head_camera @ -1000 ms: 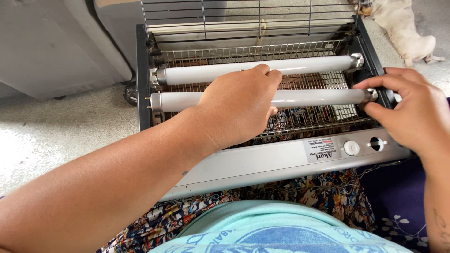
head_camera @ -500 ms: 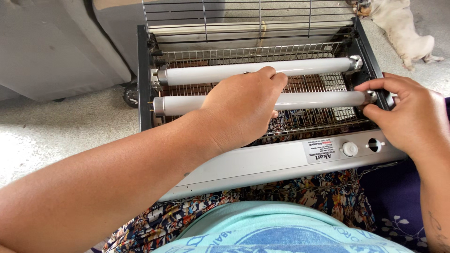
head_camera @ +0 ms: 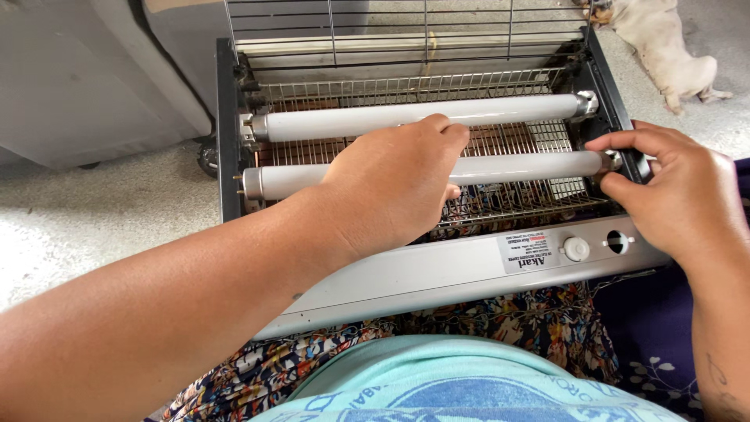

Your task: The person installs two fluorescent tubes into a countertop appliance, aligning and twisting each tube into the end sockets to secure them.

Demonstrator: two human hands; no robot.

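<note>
Two white tubes are seen, the near tube [head_camera: 516, 167] and the far tube [head_camera: 391, 119], each capped in silver metal. They are framed by a black housing [head_camera: 225, 141] with a pale grey front panel [head_camera: 437, 273], on which a white label [head_camera: 525, 252] and a white knob [head_camera: 576, 249] are set. A silver wire grille [head_camera: 500, 199] is laid beneath. A multicoloured floral cloth [head_camera: 547, 320], a pale turquoise shirt [head_camera: 437, 367] and a speckled grey floor [head_camera: 94, 211] are shown.
</note>
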